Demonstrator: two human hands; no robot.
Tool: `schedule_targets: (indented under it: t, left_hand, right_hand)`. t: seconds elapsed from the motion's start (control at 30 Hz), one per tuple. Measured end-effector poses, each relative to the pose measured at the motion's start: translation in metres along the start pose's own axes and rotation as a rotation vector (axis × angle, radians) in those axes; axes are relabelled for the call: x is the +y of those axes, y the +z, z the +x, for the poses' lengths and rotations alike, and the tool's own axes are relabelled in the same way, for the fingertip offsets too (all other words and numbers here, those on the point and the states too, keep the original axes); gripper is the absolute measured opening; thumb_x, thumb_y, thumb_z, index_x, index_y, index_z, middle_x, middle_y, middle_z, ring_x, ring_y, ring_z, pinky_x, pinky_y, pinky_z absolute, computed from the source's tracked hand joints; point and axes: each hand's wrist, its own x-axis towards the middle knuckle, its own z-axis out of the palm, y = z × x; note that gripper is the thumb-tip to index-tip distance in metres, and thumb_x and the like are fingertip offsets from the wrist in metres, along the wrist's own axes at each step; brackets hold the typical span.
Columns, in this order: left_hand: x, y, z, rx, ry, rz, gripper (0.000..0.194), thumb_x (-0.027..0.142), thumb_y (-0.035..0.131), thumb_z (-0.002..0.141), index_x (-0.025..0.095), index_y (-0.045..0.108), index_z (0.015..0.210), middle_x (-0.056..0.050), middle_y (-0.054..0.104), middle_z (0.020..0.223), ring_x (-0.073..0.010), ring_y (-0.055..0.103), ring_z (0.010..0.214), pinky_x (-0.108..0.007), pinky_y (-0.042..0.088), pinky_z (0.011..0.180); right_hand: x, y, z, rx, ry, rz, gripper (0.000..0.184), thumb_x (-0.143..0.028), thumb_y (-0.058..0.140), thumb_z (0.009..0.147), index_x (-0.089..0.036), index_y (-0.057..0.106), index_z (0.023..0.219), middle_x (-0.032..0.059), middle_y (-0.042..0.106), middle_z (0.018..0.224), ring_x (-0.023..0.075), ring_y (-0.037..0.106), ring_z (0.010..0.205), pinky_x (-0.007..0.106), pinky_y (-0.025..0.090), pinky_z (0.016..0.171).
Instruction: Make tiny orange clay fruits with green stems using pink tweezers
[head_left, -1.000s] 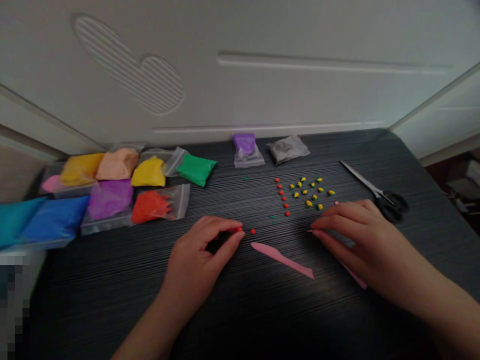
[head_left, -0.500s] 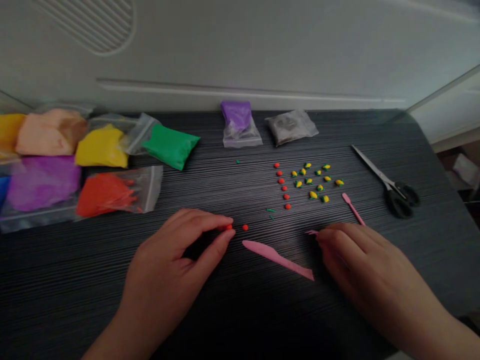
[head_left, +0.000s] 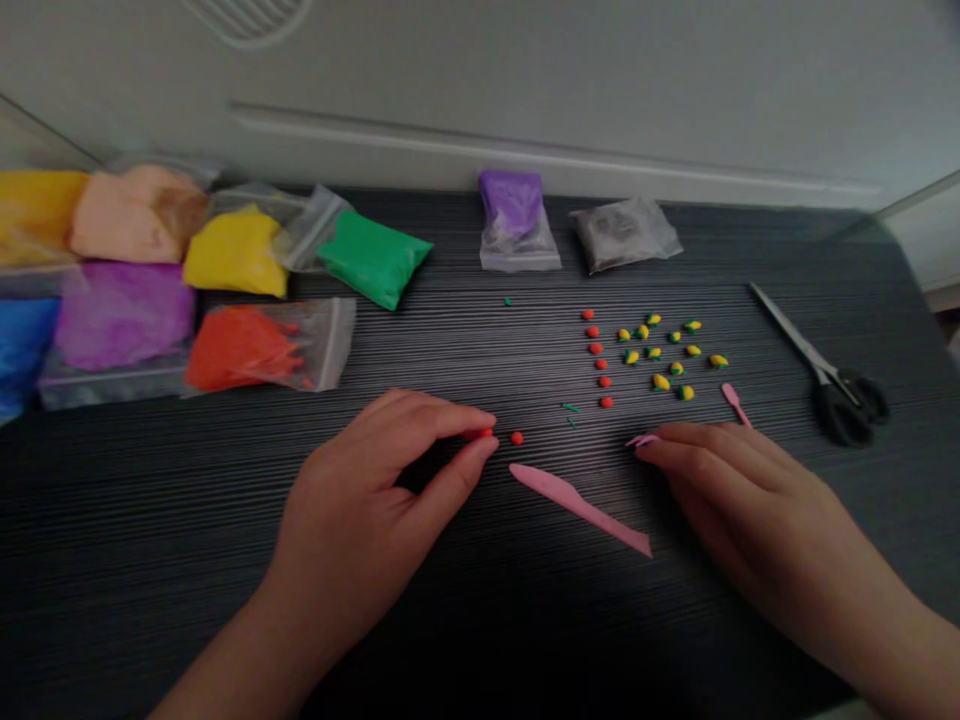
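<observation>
My left hand [head_left: 382, 490] rests on the dark table, thumb and forefinger pinched on a small red clay ball [head_left: 487, 433]. Just to its right lies another red clay ball [head_left: 517, 438], loose on the surface. My right hand [head_left: 750, 500] is closed on a thin pink modelling tool [head_left: 643, 440]; only its narrow tip shows past the fingers. Between the hands lies a pink plastic knife [head_left: 581, 508]. Beyond it are thin green clay strips [head_left: 571, 408]. A column of red clay pieces [head_left: 601, 364] stands beside several yellow clay pieces with green parts [head_left: 661, 382].
Bags of clay lie at the left and back, among them red [head_left: 240, 350], green [head_left: 375, 255], yellow [head_left: 238, 252] and purple [head_left: 511, 205]. A grey bag [head_left: 622, 235] is by the wall. Black-handled scissors [head_left: 821, 370] and another pink tool [head_left: 736, 402] lie right.
The camera view has shifted, so the table's contents sit further right and higher. My left hand keeps its pinch on the red ball; my right hand still holds the pink tool, moved only slightly.
</observation>
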Motion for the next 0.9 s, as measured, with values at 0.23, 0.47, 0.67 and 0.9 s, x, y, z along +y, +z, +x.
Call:
schedule_targets:
  t: [0.23,0.47,0.67,0.9]
  left_hand:
    - [0.002,0.000,0.000,-0.009,-0.055,0.014,0.016,0.036,0.055,0.074,0.029,0.064,0.085,0.002,0.065,0.084,-0.0169,0.059,0.078,-0.029,0.046,0.073]
    - [0.002,0.000,0.000,-0.016,-0.071,0.012,0.017,0.037,0.054,0.074,0.029,0.064,0.085,0.002,0.065,0.085,-0.0179,0.059,0.079,-0.031,0.047,0.075]
    - [0.001,-0.001,0.001,-0.010,-0.051,0.000,0.017,0.036,0.055,0.072,0.029,0.065,0.084,0.003,0.065,0.084,-0.0169,0.059,0.078,-0.029,0.046,0.074]
    - [0.007,0.000,-0.001,0.021,-0.119,-0.001,0.018,0.037,0.054,0.073,0.028,0.065,0.084,0.001,0.065,0.084,-0.0181,0.058,0.078,-0.031,0.045,0.074]
  right_hand:
    - [0.001,0.001,-0.007,0.003,-0.062,-0.189,0.030,-0.019,0.046,0.082,-0.021,0.052,0.111,0.0056,0.054,0.120,0.0252,0.050,0.102,0.046,0.037,0.084]
    - [-0.031,-0.005,0.002,0.066,-0.124,-0.077,0.020,-0.027,0.053,0.080,-0.022,0.059,0.099,0.0038,0.064,0.091,0.0192,0.055,0.081,0.036,0.041,0.073]
    - [-0.044,0.004,0.017,-0.054,-0.202,-0.156,0.021,-0.018,0.048,0.080,-0.019,0.061,0.096,0.0052,0.064,0.089,0.0207,0.056,0.078,0.035,0.041,0.067]
    - [-0.037,-0.001,0.019,-0.034,-0.250,-0.165,0.015,-0.019,0.051,0.079,-0.019,0.057,0.092,0.0040,0.064,0.086,0.0197,0.056,0.079,0.038,0.038,0.075]
